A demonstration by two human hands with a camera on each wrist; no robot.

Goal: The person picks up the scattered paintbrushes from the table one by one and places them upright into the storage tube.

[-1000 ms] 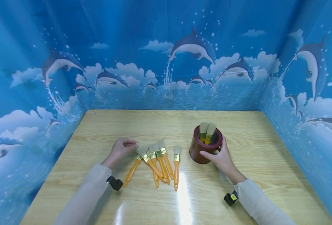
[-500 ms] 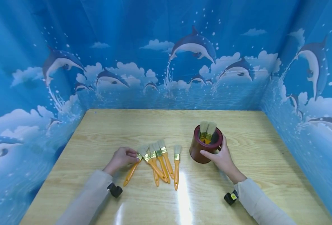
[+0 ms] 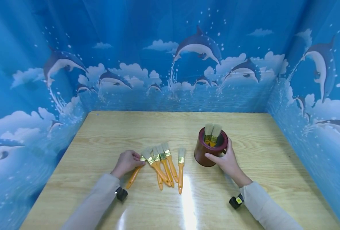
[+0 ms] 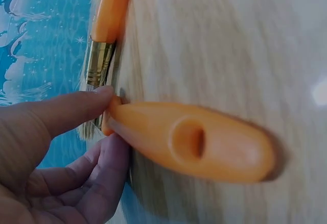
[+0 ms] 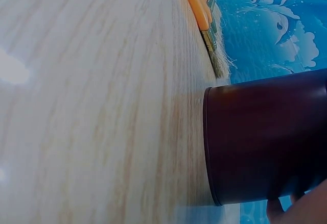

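Brush (image 3: pixel 133 177), pinched at the neck by the left hand (image 3: pixel 128 163), handle slanted near-left; cup (image 3: pixel 202 154), well rightward, gripped by the right hand (image 3: pixel 228 161).

Light wood-grain table (image 3: pixel 123 127) inside a blue, sea-printed curtain (image 3: pixel 123 25).
Dolphins (image 3: pixel 198 42) leap among white clouds (image 3: pixel 133 72) (the curtain spans back and both sides); bright glare (image 3: pixel 188 204) streaks the table.
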